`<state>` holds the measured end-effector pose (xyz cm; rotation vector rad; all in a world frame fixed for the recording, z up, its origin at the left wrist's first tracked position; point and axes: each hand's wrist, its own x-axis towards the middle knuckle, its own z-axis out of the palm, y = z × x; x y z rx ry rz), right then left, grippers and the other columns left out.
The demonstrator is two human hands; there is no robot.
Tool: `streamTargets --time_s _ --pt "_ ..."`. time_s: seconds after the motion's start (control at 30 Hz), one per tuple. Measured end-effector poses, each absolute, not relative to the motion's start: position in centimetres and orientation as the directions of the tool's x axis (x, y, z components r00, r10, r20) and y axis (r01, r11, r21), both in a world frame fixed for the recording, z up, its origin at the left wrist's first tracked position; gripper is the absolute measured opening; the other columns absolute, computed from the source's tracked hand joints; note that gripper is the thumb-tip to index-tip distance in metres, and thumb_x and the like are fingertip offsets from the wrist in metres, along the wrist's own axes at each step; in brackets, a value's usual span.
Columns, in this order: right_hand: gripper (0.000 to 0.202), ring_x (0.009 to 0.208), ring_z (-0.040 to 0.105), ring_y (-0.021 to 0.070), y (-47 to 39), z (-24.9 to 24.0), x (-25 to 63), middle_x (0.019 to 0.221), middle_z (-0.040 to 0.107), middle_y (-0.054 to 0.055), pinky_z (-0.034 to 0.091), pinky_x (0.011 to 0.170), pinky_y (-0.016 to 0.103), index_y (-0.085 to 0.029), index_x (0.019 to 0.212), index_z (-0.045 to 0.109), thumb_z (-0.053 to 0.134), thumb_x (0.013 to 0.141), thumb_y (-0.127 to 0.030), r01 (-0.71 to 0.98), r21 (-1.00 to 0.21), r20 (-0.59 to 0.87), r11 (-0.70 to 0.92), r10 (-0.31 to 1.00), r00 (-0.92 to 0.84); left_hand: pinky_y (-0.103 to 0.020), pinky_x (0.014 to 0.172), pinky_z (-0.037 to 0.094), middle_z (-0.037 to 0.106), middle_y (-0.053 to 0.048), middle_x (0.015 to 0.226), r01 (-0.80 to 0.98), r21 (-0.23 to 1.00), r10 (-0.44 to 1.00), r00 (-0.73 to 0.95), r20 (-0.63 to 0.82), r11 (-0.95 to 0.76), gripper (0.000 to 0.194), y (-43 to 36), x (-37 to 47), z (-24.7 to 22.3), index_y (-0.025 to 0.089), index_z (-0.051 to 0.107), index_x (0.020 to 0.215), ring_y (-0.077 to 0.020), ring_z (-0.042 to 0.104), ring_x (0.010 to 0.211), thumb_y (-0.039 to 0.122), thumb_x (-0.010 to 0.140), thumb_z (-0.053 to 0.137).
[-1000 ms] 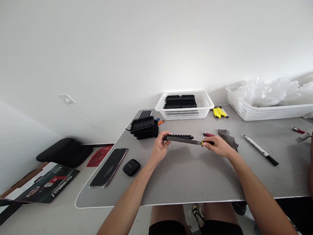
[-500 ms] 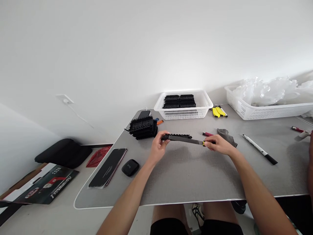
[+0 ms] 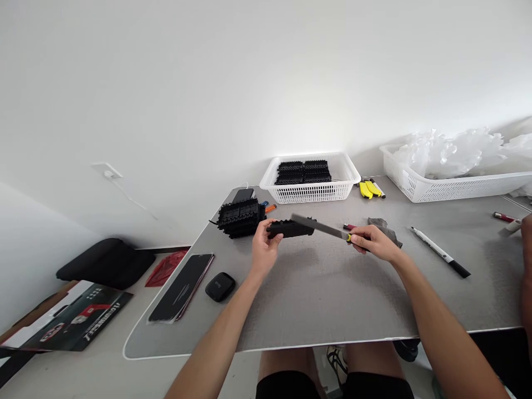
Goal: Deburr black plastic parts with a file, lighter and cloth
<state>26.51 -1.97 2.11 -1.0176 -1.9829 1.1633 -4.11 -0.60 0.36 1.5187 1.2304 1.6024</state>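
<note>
Head view. Left hand (image 3: 262, 244) closed around one end of a long black ribbed plastic part (image 3: 290, 228), held just above the grey table mat (image 3: 324, 293), near its far middle. Right hand (image 3: 373, 242) clamped on the yellow-collared handle of a flat grey metal file (image 3: 322, 227); file blade angled up and leftward, tip lying across the top of the black part, touching or nearly so — cannot tell which. Hands well apart, joined only through file and part.

Just left of the left hand: stack of black ribbed plastic parts (image 3: 241, 217) on the mat. Behind it: small white plastic basket (image 3: 310, 191) holding more black parts in rows. Right of that basket: yellow-handled cutters (image 3: 369, 189). Far right: large white plastic basket (image 3: 449, 187) filled with clear plastic bags. Near the right hand: crumpled grey cloth (image 3: 388, 229), white pen with black cap (image 3: 440, 252). Near left corner of mat: black phone (image 3: 183, 287), small black pouch (image 3: 220, 286).
</note>
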Motion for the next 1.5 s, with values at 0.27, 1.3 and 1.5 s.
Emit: streamTargets --time_s 0.27,1.3,1.5 --pt "0.037 0.052 0.043 0.01 -3.3 0.1 18.9 0.063 0.044 -0.005 0.04 0.05 0.024 -0.022 0.081 0.043 0.052 0.085 -0.058 0.048 -0.991 0.111 0.129 0.956 -0.271 -0.028 0.073 0.05 0.059 -0.003 0.089 0.261 0.901 0.889 -0.215 0.404 -0.347 0.04 -1.8 -1.8 -1.0 0.022 0.054 0.098 -0.0186 0.062 0.084 0.034 0.068 0.077" --pt "0.025 0.05 0.048 0.0116 -4.7 -0.3 17.0 0.059 0.052 -0.006 0.038 0.048 0.024 -0.024 0.083 0.039 0.058 0.081 -0.04 -0.01 -0.986 0.165 0.165 0.977 -0.134 -0.033 0.082 0.043 0.055 -0.005 0.1 0.389 0.829 0.86 -0.15 0.487 -0.402 0.038 -2.0 -1.5 -0.8 0.023 0.055 0.107 -0.0207 0.054 0.094 0.038 0.077 0.071" --pt "0.041 0.06 0.047 0.0123 -3.9 -0.1 19.2 0.068 0.049 -0.003 0.038 0.056 0.025 -0.021 0.104 0.055 0.063 0.079 -0.052 0.142 -0.946 0.246 0.291 0.932 -0.267 -0.027 0.068 0.042 0.052 -0.001 0.083 0.213 0.843 0.859 -0.033 0.511 -0.493 0.021 -0.8 -3.0 -1.3 0.022 0.049 0.086 -0.0158 0.051 0.075 0.039 0.084 0.062"
